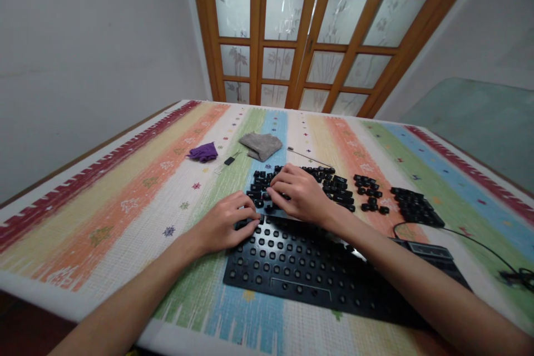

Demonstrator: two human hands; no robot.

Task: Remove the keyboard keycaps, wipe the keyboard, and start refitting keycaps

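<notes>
A black keyboard with its keycaps off lies on the table in front of me, its bare key posts showing in rows. My left hand is at its upper left corner, thumb and bent fingers closed about the edge. Just beyond the keyboard sit loose black keycaps, grouped roughly as in a key layout. Over the left part of them is my right hand, fingers curled down and drawn together among the keycaps. Whatever lies between those fingertips is too small to make out. My right forearm covers part of the keyboard.
A purple cloth and a grey cloth lie farther back, with a small black-handled tool between them. A thin rod rests behind the keycaps. Number-pad keycaps and a black cable are at right.
</notes>
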